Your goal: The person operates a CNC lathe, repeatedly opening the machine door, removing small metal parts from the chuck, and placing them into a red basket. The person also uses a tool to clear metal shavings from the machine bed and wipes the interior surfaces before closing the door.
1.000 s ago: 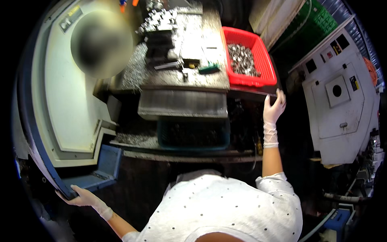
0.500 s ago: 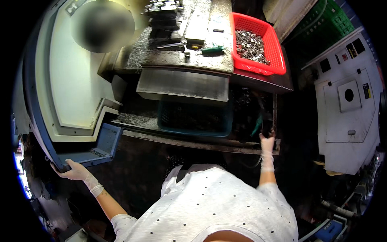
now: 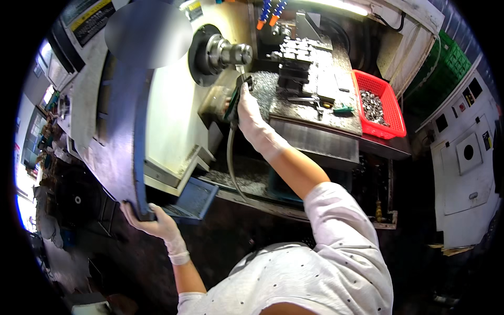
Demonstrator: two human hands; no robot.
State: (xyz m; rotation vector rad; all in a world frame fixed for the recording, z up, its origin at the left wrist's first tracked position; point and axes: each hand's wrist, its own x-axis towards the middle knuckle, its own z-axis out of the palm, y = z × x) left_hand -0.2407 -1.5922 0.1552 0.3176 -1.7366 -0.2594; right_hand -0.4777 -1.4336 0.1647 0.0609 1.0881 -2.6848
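My left hand [image 3: 160,228], in a white glove, is curled around the lower corner of the machine's blue-edged door [image 3: 139,168]. My right hand [image 3: 253,116], gloved too, is wrapped around a dark green air blow gun [image 3: 232,107]. A grey hose [image 3: 231,157] hangs down from the gun. The gun's tip points up, just below the round metal spindle [image 3: 223,54] of a lathe. To the right of the spindle is a tool holder block [image 3: 295,68] on the machine bed. A green-handled tool [image 3: 344,110] lies in front of it.
A red plastic basket [image 3: 397,107] with many small metal parts [image 3: 373,107] stands on the bed's right end. A blue tray [image 3: 198,199] juts out below the door. Blue coolant hoses with orange nozzles [image 3: 261,24] hang at the back. A white cabinet [image 3: 464,178] stands far right.
My right hand has moved from the low right side up to the spindle, now with the air blow gun. My left hand still grips the door, which has shifted right in view as the view turned left.
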